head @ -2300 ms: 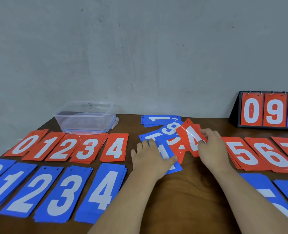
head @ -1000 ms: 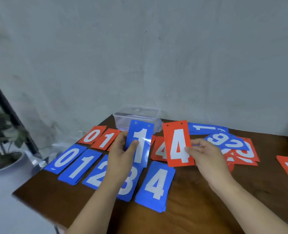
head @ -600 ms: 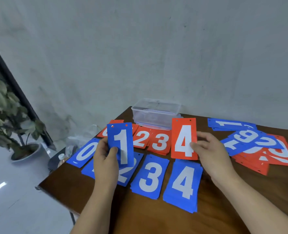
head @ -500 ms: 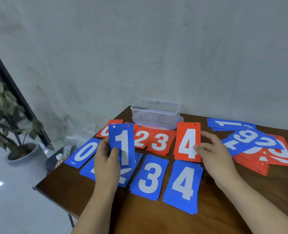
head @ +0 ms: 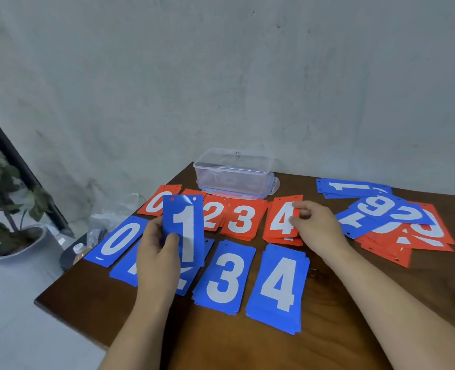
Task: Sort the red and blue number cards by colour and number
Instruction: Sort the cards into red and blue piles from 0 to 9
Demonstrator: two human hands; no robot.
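**Cards in both hands, sorted rows on desk**

Left hand (head: pixel 158 252) holds blue 1 card (head: pixel 185 228) upright above the desk (head: pixel 327 329), grip clamped on its lower left edge, thumb across the face. The card hangs over the front blue row and hides the red pile between red 0 pile (head: pixel 155 202) and red 2 pile (head: pixel 213 216).

Right hand (head: pixel 318 228) pinches the right edge of red 4 card (head: pixel 281 222), grip closed on it with thumb on the face. The card lies flat on top of the red 4s, at 3 o'clock of red 3 pile (head: pixel 241 220).

Back row is red: 0, hidden pile, 2, 3, 4. Front row is blue: blue 0 pile (head: pixel 117 240), then two piles partly under the left hand, numbers mostly covered, then blue 3 pile (head: pixel 225 276) and blue 4 pile (head: pixel 277 287). The blue row sits at 6 o'clock of the red row, piles just beside each other.

Unsorted heap (head: pixel 397 225) of mixed red and blue cards lies at 3 o'clock of the right hand, a blue 9 on top. Sideways blue 1 stack (head: pixel 349 188) is at 12 o'clock of the heap. Clear plastic box (head: pixel 234 174) stands at 12 o'clock of the red row, by the wall. Potted plant (head: pixel 7 198) is on the floor at 9 o'clock, off the desk.
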